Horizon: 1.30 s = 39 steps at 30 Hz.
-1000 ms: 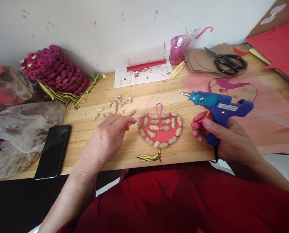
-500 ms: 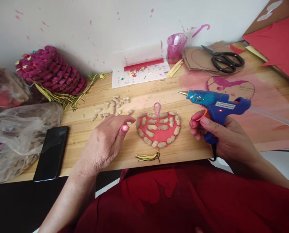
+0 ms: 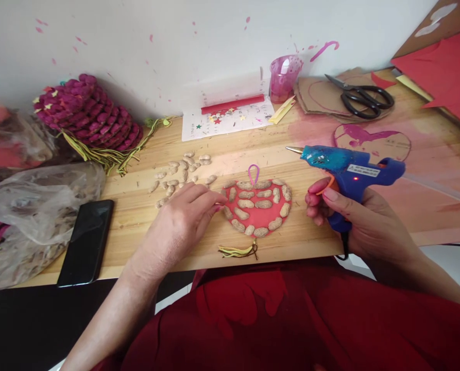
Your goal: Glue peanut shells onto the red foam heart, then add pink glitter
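Crosswise, glue gun (image 3: 349, 167), nozzle (image 3: 293, 150) leftward

A handicraft workspace is seen, laid out on a wooden table (image 3: 237, 149) against a white wall (image 3: 117, 31); whether it is housed in a home or a workshop cannot be told. The wall is spattered with pink paint (image 3: 247, 20), and a pink-stained cup (image 3: 284, 77) is placed at one o'clock. Stars (image 3: 217, 121) are scattered on a paper sheet (image 3: 189, 123) at twelve, scissors (image 3: 347, 88) are laid on cut cardboard (image 3: 317, 98) at two, a glue gun (image 3: 345, 175) is held at three, and a tasselled magenta ornament (image 3: 94, 113) is kept at ten.
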Motion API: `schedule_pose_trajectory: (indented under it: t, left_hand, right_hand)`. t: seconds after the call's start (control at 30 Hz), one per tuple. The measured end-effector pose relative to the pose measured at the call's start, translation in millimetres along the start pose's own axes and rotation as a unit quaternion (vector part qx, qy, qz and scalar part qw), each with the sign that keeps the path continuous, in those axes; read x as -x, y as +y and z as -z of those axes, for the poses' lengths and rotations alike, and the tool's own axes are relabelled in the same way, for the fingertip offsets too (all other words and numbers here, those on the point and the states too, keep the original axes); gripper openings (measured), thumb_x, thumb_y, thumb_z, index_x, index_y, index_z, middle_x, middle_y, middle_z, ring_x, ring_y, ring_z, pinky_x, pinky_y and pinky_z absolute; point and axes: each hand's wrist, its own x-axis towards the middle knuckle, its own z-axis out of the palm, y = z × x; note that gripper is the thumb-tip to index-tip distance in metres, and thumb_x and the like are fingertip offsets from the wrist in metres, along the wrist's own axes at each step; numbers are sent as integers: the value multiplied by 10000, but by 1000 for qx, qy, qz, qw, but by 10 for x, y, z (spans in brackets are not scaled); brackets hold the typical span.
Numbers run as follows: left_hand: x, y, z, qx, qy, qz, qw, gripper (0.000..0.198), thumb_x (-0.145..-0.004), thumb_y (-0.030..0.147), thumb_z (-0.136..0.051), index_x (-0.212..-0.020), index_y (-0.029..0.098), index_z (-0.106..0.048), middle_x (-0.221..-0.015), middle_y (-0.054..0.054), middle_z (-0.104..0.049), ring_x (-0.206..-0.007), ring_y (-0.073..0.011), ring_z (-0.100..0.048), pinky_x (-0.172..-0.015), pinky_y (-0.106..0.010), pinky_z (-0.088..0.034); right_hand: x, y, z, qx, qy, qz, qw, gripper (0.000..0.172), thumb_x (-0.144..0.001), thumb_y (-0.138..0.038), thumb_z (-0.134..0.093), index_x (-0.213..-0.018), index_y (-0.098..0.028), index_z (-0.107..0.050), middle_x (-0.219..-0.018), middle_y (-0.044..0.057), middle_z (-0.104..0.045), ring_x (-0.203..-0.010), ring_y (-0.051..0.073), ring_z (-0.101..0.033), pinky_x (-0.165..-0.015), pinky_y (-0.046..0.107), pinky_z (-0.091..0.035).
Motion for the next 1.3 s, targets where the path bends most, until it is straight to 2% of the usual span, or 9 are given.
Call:
schedule_pose_trajectory:
  t: [0.13,0.3,0.43,0.7,1.03,1.13,1.3]
  left_hand:
    - [3,-17,27,-11,27,16,999,141,-984,209,-606,-1079,179,-705,-973,-62,-699,-908,-180,-652,-817,-318,-527]
    - [30,-8,51,-3,48,51,998,117,-965,232,-633,-1023,199,-730,-935,-46,-687,-846,-156,-668,-749,-283,-534]
    - [30,10,66,-3,65,60,996,113,-929,260,-675,-1005,206,-740,-931,-50,-680,-845,-175,-663,-745,-312,-534]
    - [-29,-7,-4,-48,18,-16,999,92,-940,270,-669,-982,232,-742,-884,-46,-688,-863,-214,-577,-802,-378,-477]
    - [-159,64,-85,-47,-48,-79,995,112,-983,239,-617,-1033,252,-716,-955,-44,-699,-915,-220,-583,-838,-401,-396]
    - [-184,55,-38,-45,-40,-79,995,111,-982,253,-623,-1042,254,-716,-954,-42,-712,-903,-214,-601,-835,-388,-386]
    - [-139,11,64,-55,6,-20,998,163,-949,240,-669,-1109,226,-699,-903,-35,-733,-855,-214,-627,-826,-377,-385]
  right_hand:
    - [-7,11,12,12,0,-3,1000,122,-809,-369,-806,-851,-260,-770,-760,-7,-683,-629,117,-628,-546,191,-504]
    - [2,7,23,18,0,-3,1000,115,-809,-362,-803,-845,-259,-768,-757,-3,-682,-610,120,-616,-540,200,-505]
    - [13,-9,8,10,8,-8,1000,127,-791,-366,-816,-840,-261,-766,-760,-2,-676,-614,130,-610,-531,215,-503]
    - [-13,4,9,5,5,0,1000,132,-791,-379,-822,-837,-264,-776,-782,0,-701,-641,124,-627,-526,194,-495]
    - [-7,11,17,-2,0,-5,1000,113,-816,-359,-806,-855,-258,-773,-783,-7,-703,-656,116,-637,-542,179,-504]
    - [-2,13,20,3,-3,-3,1000,131,-818,-372,-805,-862,-253,-772,-771,-8,-698,-648,114,-643,-544,176,-509]
    - [-11,9,20,1,-5,-3,1000,146,-806,-377,-819,-852,-247,-771,-764,-14,-689,-621,99,-634,-550,167,-512]
